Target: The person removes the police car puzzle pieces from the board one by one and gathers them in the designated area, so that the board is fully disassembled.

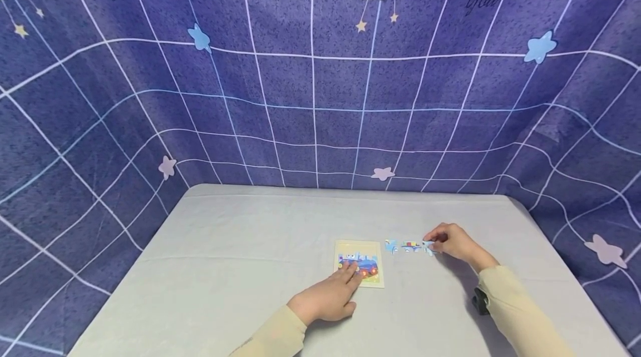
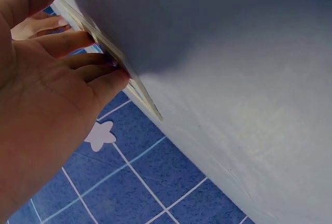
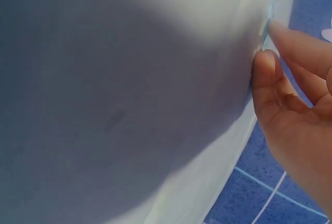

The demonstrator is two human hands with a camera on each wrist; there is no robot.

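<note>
A square jigsaw puzzle board (image 1: 358, 247) with a pale rim and a blue cartoon vehicle picture lies flat on the table. My left hand (image 1: 330, 296) rests its fingertips on the board's lower part, fingers fairly straight; the left wrist view shows them against the board (image 2: 148, 102). To the right of the board, my right hand (image 1: 453, 243) pinches a light-blue puzzle piece (image 1: 428, 247) at the table surface, its thumb and fingertips partly covering it. Two more loose pieces, a light-blue one (image 1: 391, 246) and a multicoloured one (image 1: 411, 246), lie between the board and that hand.
A pale cloth covers the table (image 1: 225, 257). Behind it and at the sides hangs a blue curtain (image 1: 280, 84) with a grid, stars and clouds. A dark device (image 1: 481, 301) sits at the right wrist, under the sleeve.
</note>
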